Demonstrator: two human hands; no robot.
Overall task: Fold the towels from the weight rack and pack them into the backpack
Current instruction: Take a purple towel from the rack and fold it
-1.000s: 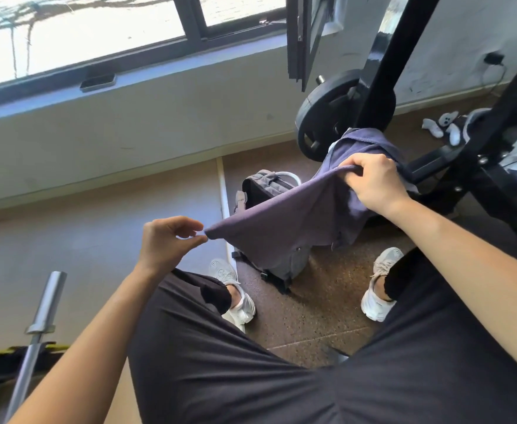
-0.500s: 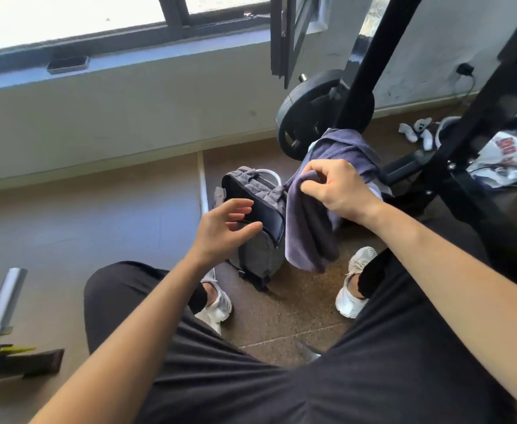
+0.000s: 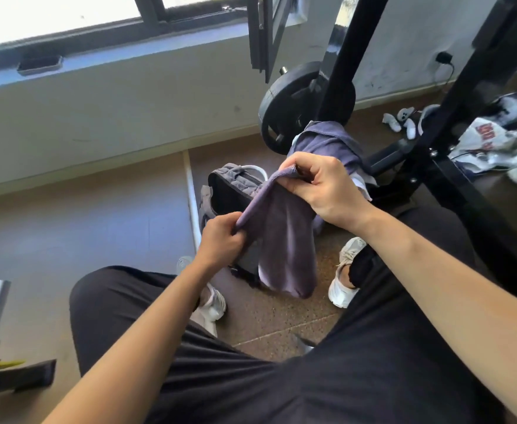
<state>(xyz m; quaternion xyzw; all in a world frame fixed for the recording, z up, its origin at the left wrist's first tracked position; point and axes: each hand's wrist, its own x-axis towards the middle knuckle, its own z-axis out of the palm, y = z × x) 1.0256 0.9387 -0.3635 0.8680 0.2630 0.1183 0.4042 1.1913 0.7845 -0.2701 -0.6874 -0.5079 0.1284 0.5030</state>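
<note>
Your right hand (image 3: pixel 327 186) has its grip clamped on the top fold of the purple towel (image 3: pixel 284 240), thumb and fingers pinching the cloth edge. Your left hand (image 3: pixel 222 237) sits lower and to the left of that grip, closed on the same edge, so the fold runs taut between the two. Below the right grip the towel hangs doubled toward the floor (image 3: pixel 281 319), between your white shoes. Just behind the towel, beyond your left grip, the backpack (image 3: pixel 232 188) stands upright with its top open. Above your right grip, another purple towel (image 3: pixel 327 142) lies draped over the weight rack (image 3: pixel 404 148).
</note>
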